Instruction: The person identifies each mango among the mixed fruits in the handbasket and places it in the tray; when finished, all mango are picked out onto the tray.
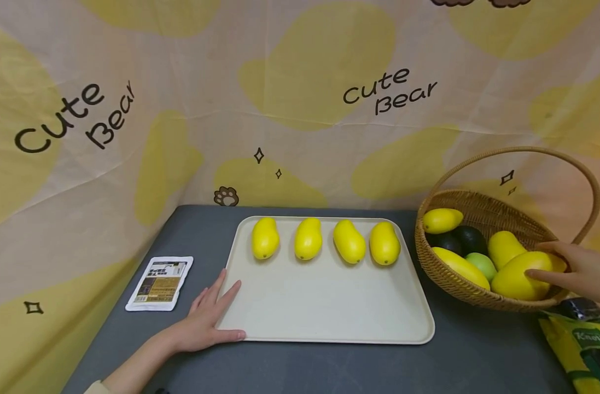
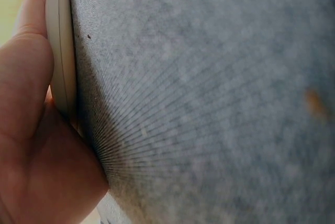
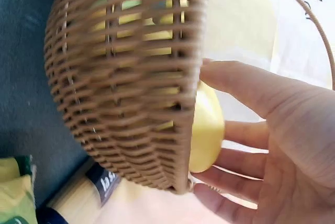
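Observation:
In the head view several yellow mangoes (image 1: 308, 239) lie in a row along the far side of a cream tray (image 1: 329, 306). My left hand (image 1: 206, 320) rests with spread fingers on the tray's near left corner; the left wrist view has its thumb (image 2: 34, 12) along the rim. At the right, my right hand (image 1: 570, 268) grips a large mango (image 1: 518, 278) inside a wicker basket (image 1: 457, 284), thumb on the near side. From the right wrist, the basket wall (image 3: 131, 88) covers much of this mango (image 3: 207, 130). Other mangoes, dark avocados (image 1: 469, 239) and a green fruit (image 1: 481, 265) share the basket.
The basket's tall handle (image 1: 521, 150) arches over the fruit. A white packet (image 1: 160, 283) lies left of the tray on the grey table (image 1: 378, 369). Near the basket's front right is a yellow-green Knorr bag (image 1: 587, 350). A patterned cloth (image 1: 300, 109) hangs behind.

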Action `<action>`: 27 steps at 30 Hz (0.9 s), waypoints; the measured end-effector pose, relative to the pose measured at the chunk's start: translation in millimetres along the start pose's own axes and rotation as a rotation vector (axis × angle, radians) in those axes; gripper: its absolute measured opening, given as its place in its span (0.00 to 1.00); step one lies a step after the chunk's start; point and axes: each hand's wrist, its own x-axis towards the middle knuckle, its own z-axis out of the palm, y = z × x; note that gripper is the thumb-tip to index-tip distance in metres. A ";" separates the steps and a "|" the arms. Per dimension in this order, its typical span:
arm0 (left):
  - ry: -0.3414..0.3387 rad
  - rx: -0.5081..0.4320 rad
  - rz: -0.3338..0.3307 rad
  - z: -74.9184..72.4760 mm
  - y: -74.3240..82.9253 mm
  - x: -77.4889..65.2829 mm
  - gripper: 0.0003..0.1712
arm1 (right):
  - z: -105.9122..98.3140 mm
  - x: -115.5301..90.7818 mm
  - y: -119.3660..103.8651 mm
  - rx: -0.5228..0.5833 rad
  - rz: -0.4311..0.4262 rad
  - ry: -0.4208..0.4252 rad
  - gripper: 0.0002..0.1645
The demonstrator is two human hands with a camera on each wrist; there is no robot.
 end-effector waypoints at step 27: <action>-0.004 -0.046 -0.014 0.8 -11.3 2.3 0.77 | -12.4 -7.0 -115.7 0.782 -0.083 0.245 0.37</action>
